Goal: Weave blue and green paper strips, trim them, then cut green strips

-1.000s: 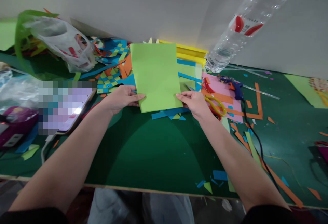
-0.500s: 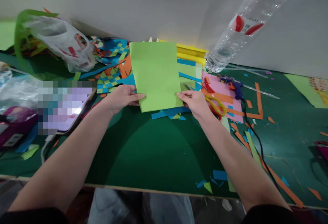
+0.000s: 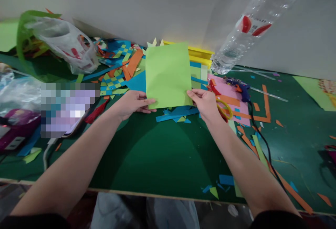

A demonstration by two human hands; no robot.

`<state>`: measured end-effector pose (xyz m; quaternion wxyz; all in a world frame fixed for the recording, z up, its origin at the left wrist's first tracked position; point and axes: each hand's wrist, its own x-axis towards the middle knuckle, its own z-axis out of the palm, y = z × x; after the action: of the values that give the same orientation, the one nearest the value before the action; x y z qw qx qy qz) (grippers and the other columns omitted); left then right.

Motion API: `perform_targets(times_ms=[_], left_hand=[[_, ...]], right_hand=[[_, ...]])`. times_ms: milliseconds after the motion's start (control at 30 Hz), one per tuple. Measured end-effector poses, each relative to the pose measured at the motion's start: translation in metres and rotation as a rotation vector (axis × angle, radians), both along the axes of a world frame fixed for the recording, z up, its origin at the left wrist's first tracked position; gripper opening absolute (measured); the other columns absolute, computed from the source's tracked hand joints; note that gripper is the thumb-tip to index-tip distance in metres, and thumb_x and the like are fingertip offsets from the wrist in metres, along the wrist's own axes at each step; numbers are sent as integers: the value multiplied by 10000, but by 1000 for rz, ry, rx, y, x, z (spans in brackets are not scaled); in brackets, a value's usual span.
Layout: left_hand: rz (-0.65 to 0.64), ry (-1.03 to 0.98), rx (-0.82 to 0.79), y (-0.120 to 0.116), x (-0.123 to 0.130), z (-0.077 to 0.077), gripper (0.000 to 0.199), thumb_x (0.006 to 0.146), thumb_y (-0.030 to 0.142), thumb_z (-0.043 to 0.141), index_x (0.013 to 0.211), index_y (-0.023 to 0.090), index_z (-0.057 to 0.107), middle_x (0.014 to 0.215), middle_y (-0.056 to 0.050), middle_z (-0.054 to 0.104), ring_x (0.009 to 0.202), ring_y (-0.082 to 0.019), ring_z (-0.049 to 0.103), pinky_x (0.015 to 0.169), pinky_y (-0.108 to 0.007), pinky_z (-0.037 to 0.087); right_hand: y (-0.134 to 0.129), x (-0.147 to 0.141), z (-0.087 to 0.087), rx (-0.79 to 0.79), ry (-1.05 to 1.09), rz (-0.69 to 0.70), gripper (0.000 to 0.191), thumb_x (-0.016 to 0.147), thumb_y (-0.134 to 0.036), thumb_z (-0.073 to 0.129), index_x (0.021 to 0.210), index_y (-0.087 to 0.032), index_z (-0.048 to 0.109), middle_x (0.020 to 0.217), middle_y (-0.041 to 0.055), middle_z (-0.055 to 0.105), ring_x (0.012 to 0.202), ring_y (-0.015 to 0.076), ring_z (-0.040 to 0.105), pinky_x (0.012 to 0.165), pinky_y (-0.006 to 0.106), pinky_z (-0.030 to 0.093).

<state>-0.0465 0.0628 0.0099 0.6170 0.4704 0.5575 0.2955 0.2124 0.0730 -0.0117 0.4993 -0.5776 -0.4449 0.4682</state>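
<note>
A light green sheet of paper (image 3: 168,75) is held up in front of me over the green table, its lower corners between my fingers. My left hand (image 3: 135,104) pinches the lower left corner, thumb on the near face and fingers behind. At the lower right edge my right hand (image 3: 203,101) grips the sheet the same way. Behind and below the paper lie blue strips (image 3: 177,113) and woven blue-and-green paper (image 3: 112,82). Yellow-handled scissors (image 3: 225,109) rest just right of my right hand, their blades hidden.
A phone (image 3: 76,112) with a cable lies at left, near a white plastic bag (image 3: 65,43). At right are a clear bottle (image 3: 246,29), a blue glue gun (image 3: 243,91) with a black cord, pink paper (image 3: 228,91) and orange scraps. A yellow tray (image 3: 201,52) stands at the wall.
Both hands have shifted right with the green sheet, the left hand more. The sheet's lower edge has risen slightly, and more of the scraps on its left now show.
</note>
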Motion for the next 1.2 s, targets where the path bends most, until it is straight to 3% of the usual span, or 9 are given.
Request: perform_targets(times_ms=[233,400,567,867,967,1067,1200], left_hand=[[2,19,56,5,-7,-8,329,623,379,871,760,136,697,755,-92,743,753,-237,748,708,-308,627],[42,-2,46,4,-7,-9,275,642,303,867,639,138,647,602,-41,688,686,-212,746,656,-251,620],[116,-23,20,1,-1,-4,161,778,197,762,679,111,669,586,-32,674,670,-170,745,633,-184,605],[118,-39,7,-3,7,1,150,936,242,571,825,148,608,626,-66,723,539,-136,691,559,-211,591],[78,-26,15,-5,10,3,149,897,272,632,878,124,646,685,-88,741,570,-139,695,572,-213,584],[11,39,38,-5,10,3,131,813,224,723,789,100,689,706,-83,737,559,-106,668,557,-170,543],[-69,127,113,-4,6,2,277,848,258,678,615,112,654,492,-25,606,422,-53,524,447,-143,406]], right_hand=[[2,2,-2,23,-23,-35,462,519,-505,850,827,-176,750,754,42,738,657,156,641,624,311,520],[3,3,-5,63,-65,-40,477,539,-539,831,832,-170,751,761,50,740,666,161,649,624,311,526],[4,4,-6,77,-119,-44,512,564,-563,802,868,-154,750,776,70,739,685,181,659,620,333,539],[4,5,-6,80,-114,-75,525,532,-557,824,862,-154,754,773,62,746,673,175,658,642,340,550],[4,5,-7,81,-115,-90,553,526,-576,818,874,-150,750,767,64,746,677,179,662,647,343,552],[4,4,-7,86,-114,-84,535,529,-564,821,859,-151,745,757,61,745,677,179,665,653,343,554],[3,2,-6,96,-111,-81,510,556,-550,813,868,-153,743,773,63,746,683,180,668,650,344,554]])
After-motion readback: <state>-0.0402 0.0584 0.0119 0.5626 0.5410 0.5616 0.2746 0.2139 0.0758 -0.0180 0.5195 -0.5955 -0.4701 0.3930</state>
